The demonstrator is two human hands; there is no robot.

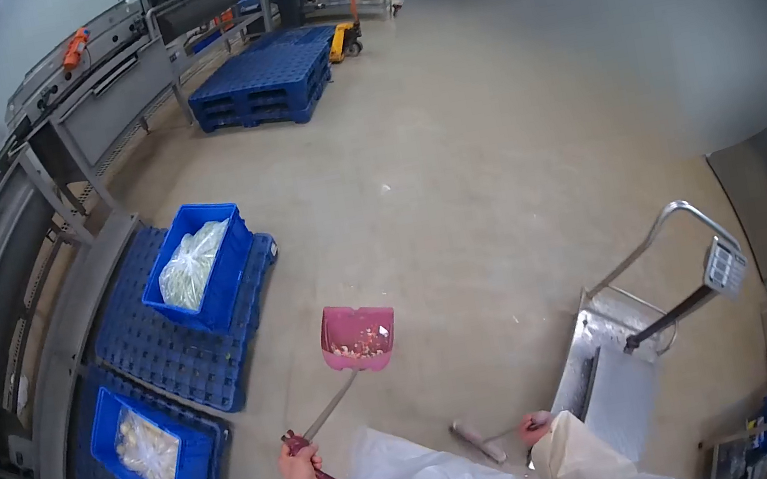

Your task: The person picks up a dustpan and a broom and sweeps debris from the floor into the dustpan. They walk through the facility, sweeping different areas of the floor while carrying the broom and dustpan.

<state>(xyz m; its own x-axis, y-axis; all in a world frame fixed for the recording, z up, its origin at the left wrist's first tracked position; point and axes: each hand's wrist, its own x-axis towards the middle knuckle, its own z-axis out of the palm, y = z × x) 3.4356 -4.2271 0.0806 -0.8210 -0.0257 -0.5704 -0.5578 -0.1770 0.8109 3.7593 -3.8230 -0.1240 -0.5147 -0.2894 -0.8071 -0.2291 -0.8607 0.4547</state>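
My left hand (300, 468) is closed round the dark red grip of a long-handled dustpan. The pink pan (356, 323) is held out ahead of me over the floor, with small pale scraps (358, 348) gathered in it. My right hand (535, 427), low in the view, is closed round the handle of a broom. Its narrow, greyish-pink head (478, 441) lies to the left of that hand, near my white apron (423, 476).
Blue crates (197, 269) with clear bags stand on blue pallets (124, 296) at left, beside a steel conveyor (7, 262). A platform scale (622, 392) with a metal rail is at right. Stacked pallets (261, 82) and a yellow pallet jack (340, 42) stand farther back.
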